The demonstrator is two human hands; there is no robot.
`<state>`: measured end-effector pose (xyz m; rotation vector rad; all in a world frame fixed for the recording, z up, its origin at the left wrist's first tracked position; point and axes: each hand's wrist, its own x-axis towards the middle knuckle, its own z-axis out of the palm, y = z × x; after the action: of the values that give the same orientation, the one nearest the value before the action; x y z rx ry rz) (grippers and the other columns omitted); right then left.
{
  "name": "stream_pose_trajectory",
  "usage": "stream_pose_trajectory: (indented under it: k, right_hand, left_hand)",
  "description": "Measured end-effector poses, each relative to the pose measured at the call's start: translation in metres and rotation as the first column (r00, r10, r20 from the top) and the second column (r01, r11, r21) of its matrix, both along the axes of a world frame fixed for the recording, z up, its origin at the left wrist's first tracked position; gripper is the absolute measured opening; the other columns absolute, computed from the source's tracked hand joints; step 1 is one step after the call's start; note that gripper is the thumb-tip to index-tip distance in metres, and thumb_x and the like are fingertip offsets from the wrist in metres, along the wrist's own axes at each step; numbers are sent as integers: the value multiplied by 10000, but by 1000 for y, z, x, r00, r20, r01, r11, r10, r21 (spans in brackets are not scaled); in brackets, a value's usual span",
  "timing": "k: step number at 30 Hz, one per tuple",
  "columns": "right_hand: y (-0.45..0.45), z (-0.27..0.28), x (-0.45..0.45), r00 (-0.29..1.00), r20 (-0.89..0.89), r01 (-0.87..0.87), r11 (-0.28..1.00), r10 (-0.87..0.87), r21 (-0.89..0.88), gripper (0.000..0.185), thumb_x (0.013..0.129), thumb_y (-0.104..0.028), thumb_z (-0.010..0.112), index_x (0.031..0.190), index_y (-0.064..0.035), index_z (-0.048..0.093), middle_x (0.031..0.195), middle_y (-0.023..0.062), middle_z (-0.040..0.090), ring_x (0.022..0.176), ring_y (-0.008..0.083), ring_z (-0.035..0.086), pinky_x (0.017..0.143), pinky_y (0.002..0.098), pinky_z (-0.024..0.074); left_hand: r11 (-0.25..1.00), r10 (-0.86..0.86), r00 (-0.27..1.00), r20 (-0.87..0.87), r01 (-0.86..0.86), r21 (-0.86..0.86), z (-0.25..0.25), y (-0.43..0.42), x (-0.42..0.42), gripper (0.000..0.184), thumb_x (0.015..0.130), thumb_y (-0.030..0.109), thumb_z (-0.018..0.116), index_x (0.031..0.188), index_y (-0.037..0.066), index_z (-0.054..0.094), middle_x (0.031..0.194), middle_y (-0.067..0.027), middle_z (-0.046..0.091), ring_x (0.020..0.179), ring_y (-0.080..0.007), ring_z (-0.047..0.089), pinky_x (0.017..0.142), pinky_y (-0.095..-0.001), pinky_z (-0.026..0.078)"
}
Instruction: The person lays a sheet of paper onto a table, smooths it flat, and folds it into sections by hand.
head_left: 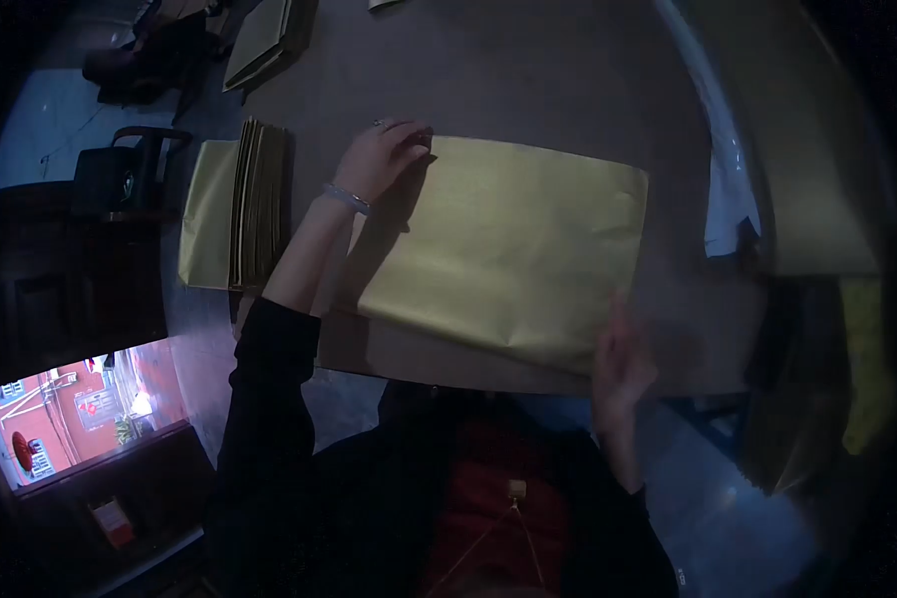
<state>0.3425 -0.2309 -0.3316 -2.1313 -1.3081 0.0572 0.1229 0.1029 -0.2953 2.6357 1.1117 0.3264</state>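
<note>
A large yellow-brown piece of paper (518, 234), with a rounded fold along its near edge, lies on the brown table (528, 90). At the paper's far left corner, my left hand (384, 154) has its fingers bent and closed on the edge. A bracelet is on that wrist. My right hand (623, 359) is beside the near right corner, its fingers stretched out along the paper's right edge and a little blurred. Whether it touches the paper is hard to see.
Left of my left arm stands a stack of folded yellow-brown paper (257, 204). Another stack (261, 45) lies at the far left. A whitish plastic strip (730, 194) and a large brown paper sheet (817, 149) are on the right. A dark chair (120, 174) stands beyond the table's left side.
</note>
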Motion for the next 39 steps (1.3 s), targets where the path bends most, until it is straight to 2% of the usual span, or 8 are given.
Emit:
stream_pose_trajectory:
  k: [7,16,19,21,25,31,36,39]
  right_hand:
    - [2,1,0,999,46,-3,999,2,39,446,803,-29,568,1229,-157,582,914,89,585,680,282,598,559,368,485]
    - [0,-5,-1,999,43,14,999,-13,-36,458,802,-25,553,1243,-149,575,905,98,574,699,303,586,553,395,477]
    - [-2,-20,0,988,-148,44,998,-37,41,467,795,-14,556,1238,-160,579,900,94,573,688,299,582,540,394,472]
    - [2,-6,-3,998,64,32,999,-29,-42,465,794,-13,552,1233,-164,581,899,90,573,688,295,585,536,394,474]
    - [1,-7,-4,989,134,83,989,-66,-122,433,813,-40,550,1227,-165,584,880,88,576,695,291,589,539,393,476]
    - [10,7,-2,986,43,166,977,-162,-136,411,854,-136,575,1263,-167,549,953,93,624,774,290,622,632,386,505]
    - [14,15,-1,906,-331,190,951,-265,-242,521,865,-249,599,1358,-204,433,1207,126,590,912,296,635,756,381,510]
    - [13,9,-4,956,-173,195,952,-238,-237,478,875,-261,594,1334,-208,469,1123,105,620,889,290,635,737,376,513]
  left_hand:
    - [962,-200,978,51,206,-180,3,39,1,274,733,255,740,934,88,662,920,-72,614,843,-270,578,764,-357,483]
    - [926,-212,976,-50,184,-328,8,57,9,236,716,200,775,882,79,659,849,-53,624,850,-202,580,728,-319,470]
    - [907,-231,971,-57,194,-375,19,55,13,239,716,217,775,876,81,661,825,-50,628,864,-197,577,724,-321,468]
    - [904,-213,976,-44,180,-387,18,53,12,233,719,216,773,871,79,661,826,-52,631,853,-196,579,722,-322,469]
    - [908,-262,964,-53,228,-352,15,57,13,212,729,197,763,868,77,656,813,-55,626,793,-184,582,708,-315,469]
    - [888,-248,969,3,228,-400,9,60,13,202,731,152,756,872,66,640,816,-31,598,753,-147,557,689,-300,456]
    - [874,-213,977,22,200,-442,0,66,11,264,679,220,787,846,59,660,782,-62,612,738,-183,568,689,-321,460]
    - [890,-186,982,3,170,-423,7,63,13,265,674,220,793,845,64,664,768,-53,613,731,-168,565,685,-313,458]
